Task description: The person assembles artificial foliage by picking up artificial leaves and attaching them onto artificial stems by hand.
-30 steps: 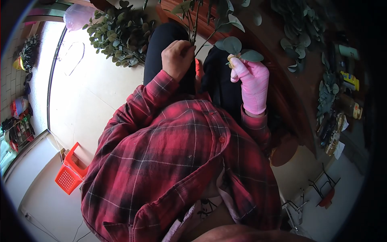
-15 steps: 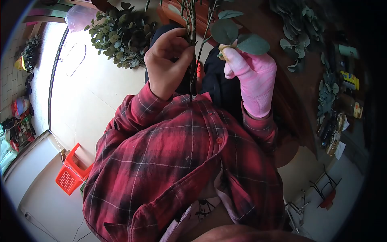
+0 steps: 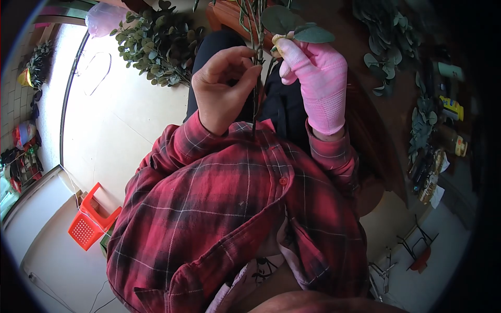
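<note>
My bare left hand point(image 3: 225, 86) is at the upper centre, its thumb and fingers closed round a bundle of thin dark stems point(image 3: 257, 52) that stands upright before my body. Just to the right, my right hand point(image 3: 318, 78), in a pink glove with yellowish fingertips, pinches the base of a sprig with round green leaves point(image 3: 313, 34). The sprig's end is close beside the stems; whether it touches them is hard to tell. The tops of the stems run out of the frame.
A leafy green bunch point(image 3: 156, 47) lies at the upper left, near a pinkish plastic bag point(image 3: 104, 20). More leaf sprays point(image 3: 386, 52) are on the dark brown surface at the right, with a yellow container point(image 3: 451, 108). A red plastic stool point(image 3: 86, 229) is at the lower left.
My right hand has moved left and slightly up with the leaf sprig, closer to the stems. My left hand and the stems have shifted slightly right.
</note>
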`<state>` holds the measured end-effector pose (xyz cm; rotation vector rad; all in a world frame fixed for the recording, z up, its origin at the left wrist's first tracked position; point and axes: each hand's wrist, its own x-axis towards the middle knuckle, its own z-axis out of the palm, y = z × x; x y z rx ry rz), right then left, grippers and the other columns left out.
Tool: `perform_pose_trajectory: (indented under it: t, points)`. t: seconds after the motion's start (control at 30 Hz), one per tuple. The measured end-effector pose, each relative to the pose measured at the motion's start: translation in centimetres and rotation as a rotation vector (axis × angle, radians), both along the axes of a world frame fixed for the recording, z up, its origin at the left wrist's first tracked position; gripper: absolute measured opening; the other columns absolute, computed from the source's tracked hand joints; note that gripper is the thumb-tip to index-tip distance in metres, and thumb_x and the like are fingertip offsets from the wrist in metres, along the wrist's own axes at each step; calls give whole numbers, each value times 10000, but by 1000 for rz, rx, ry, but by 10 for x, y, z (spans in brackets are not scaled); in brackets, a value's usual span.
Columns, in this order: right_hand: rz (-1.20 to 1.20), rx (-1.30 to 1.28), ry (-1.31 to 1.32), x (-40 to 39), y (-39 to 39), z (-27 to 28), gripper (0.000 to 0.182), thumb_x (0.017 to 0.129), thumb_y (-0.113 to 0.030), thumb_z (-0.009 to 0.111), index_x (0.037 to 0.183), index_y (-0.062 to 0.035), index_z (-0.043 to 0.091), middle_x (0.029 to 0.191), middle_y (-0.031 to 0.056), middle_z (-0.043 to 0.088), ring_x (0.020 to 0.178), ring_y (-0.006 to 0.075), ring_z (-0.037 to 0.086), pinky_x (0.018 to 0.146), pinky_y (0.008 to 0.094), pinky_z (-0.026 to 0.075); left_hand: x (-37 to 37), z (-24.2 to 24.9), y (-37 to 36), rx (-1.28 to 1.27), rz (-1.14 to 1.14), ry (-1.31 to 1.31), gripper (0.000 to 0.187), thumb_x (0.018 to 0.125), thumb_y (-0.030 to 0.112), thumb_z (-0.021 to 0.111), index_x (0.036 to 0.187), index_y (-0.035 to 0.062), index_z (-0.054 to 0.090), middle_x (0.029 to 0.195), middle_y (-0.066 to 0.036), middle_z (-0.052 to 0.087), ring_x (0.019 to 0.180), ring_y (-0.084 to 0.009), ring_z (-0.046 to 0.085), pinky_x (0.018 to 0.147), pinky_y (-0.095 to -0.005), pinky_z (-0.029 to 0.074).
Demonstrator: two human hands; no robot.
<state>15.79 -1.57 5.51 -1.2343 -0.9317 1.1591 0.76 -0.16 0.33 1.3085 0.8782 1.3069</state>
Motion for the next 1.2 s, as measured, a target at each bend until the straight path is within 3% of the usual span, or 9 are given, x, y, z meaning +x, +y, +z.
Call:
perform_pose_trajectory:
  t: [0.1, 0.27, 0.3, 0.6, 0.7, 1.1, 1.2]
  points:
    - [24, -56, -106, 0, 1, 2, 157, 890, -136, 625, 948, 7, 654, 651, -11, 559, 548, 31, 463, 514, 174, 368, 1, 7, -3, 84, 42, 140, 211, 757, -74, 668, 952, 1, 646, 753, -12, 630, 649, -46, 590, 588, -188, 474]
    - [62, -118, -50, 5, 4, -1, 147, 869, -119, 650, 940, 9, 662, 688, 4, 600, 572, 26, 531, 521, 173, 440, 6, 17, -5, 366, 124, 416, 192, 709, -73, 677, 878, 17, 670, 734, -68, 632, 596, -113, 607, 537, -216, 477]
    - [58, -137, -56, 5, 4, -1, 155, 871, -128, 648, 941, 9, 665, 691, 3, 600, 576, 25, 532, 523, 172, 443, 7, 17, -6, 409, 126, 415, 219, 697, -82, 669, 887, 28, 667, 736, -78, 626, 578, -149, 599, 515, -237, 479]
    - [87, -169, -53, 9, 2, 0, 166, 867, -144, 652, 922, 12, 671, 684, -1, 595, 581, 17, 526, 527, 170, 445, 10, 13, -9, 524, 154, 441, 257, 672, -91, 683, 895, 34, 655, 740, -74, 615, 592, -183, 589, 509, -271, 474]
    - [115, -155, -90, 12, 3, -4, 174, 866, -148, 656, 929, 13, 672, 667, -4, 584, 565, 18, 516, 520, 170, 434, 8, 14, -9, 533, 143, 498, 235, 701, -103, 686, 903, 18, 674, 784, -86, 671, 630, -142, 631, 540, -233, 488]
    - [112, -137, -36, 10, 2, -5, 169, 869, -151, 656, 888, 16, 666, 643, -15, 569, 538, 16, 496, 486, 180, 397, 8, 16, -10, 581, 149, 540, 242, 689, -103, 687, 898, 19, 674, 780, -87, 669, 646, -165, 634, 566, -248, 501]
    - [138, -131, -60, 10, 2, -1, 171, 870, -156, 656, 880, 14, 666, 647, -16, 574, 541, 13, 495, 487, 183, 399, 10, 14, -10, 586, 150, 498, 293, 643, -97, 677, 910, 22, 657, 749, -89, 612, 622, -218, 601, 535, -297, 488]
